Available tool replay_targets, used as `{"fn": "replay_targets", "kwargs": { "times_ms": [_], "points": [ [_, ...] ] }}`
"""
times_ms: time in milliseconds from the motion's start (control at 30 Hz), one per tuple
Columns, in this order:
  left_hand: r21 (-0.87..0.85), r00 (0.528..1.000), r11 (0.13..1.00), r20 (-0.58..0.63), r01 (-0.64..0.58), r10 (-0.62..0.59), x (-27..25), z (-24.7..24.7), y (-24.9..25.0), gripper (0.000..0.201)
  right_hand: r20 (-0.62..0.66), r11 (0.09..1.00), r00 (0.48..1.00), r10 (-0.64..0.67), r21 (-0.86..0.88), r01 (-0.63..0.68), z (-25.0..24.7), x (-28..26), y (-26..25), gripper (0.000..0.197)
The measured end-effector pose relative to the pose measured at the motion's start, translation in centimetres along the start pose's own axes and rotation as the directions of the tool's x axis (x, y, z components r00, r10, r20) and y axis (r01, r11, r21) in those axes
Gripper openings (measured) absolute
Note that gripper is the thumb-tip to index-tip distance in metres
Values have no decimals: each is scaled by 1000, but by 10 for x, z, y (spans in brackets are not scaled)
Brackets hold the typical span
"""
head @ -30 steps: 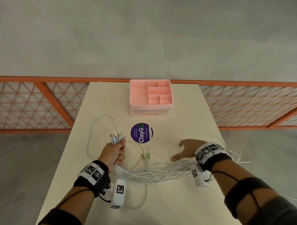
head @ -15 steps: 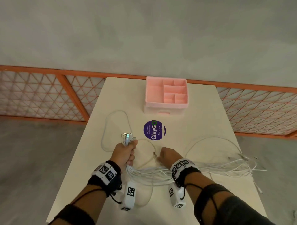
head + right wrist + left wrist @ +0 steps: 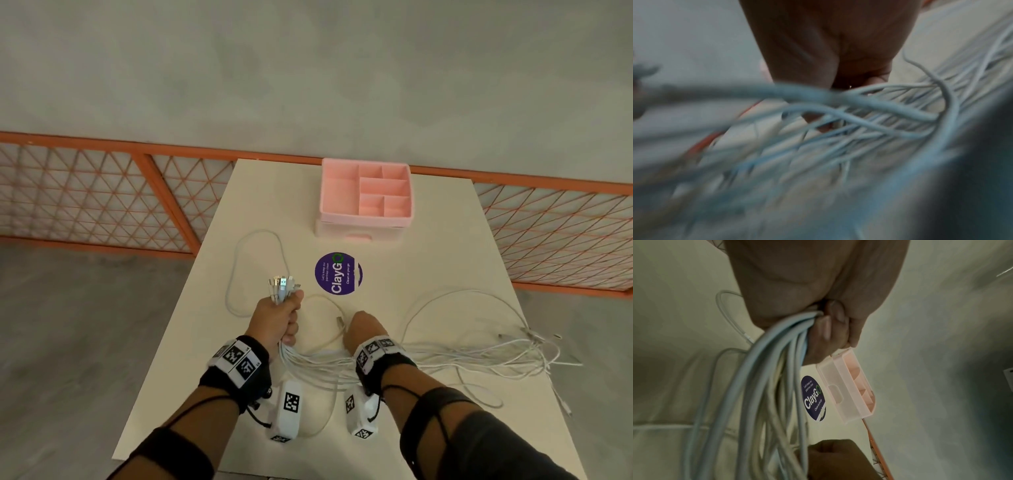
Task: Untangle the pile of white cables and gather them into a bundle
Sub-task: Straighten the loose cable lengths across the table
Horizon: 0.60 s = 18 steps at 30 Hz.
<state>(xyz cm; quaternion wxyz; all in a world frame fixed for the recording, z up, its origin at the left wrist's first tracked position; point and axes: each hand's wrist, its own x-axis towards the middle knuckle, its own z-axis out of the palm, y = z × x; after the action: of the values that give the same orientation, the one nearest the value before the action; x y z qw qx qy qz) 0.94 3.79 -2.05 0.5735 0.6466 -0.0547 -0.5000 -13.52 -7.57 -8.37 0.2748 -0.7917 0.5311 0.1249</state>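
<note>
White cables [image 3: 445, 359] lie strewn across the near right of the bench [image 3: 445, 240], their gathered ends rising through the left hand [image 3: 277, 318], whose fingers [image 3: 826, 331] curl tightly round the bunch with the plugs sticking out above. The right hand [image 3: 363, 329] rests low among the strands beside it; whether its fingers grip any I cannot tell. A pink organizer [image 3: 364, 195] and purple sticker [image 3: 337, 273] sit farther back.

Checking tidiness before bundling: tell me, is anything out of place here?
Yes. One white cable connector lies loose beside the right hand, outside the connectors gripped in the left hand.
</note>
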Motion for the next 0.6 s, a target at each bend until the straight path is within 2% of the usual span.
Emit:
{"fn": "replay_targets", "kwargs": {
  "times_ms": [100, 300, 467, 600],
  "points": [
    [-36, 999, 999, -8, -34, 34, 0, 0, 3, 30, -28, 964, 998, 49, 263, -40, -28, 6, 4, 18],
    [-83, 996, 993, -35, -82, 79, 8, 11, 15, 31, -241, 815, 970, 31, 568, 115, -104, 7, -6, 15],
    [-106, 992, 987, -12, -122, 122, 7, 24, 27, 30, -230, 771, 970, -77, 603, 204, -124, 4, -22, 18],
    [-116, 989, 983, -6, -145, 145, 6, 31, 31, 25, -169, 741, 983, -71, 651, 165, -114, 0, -32, 14]
  ]
}}
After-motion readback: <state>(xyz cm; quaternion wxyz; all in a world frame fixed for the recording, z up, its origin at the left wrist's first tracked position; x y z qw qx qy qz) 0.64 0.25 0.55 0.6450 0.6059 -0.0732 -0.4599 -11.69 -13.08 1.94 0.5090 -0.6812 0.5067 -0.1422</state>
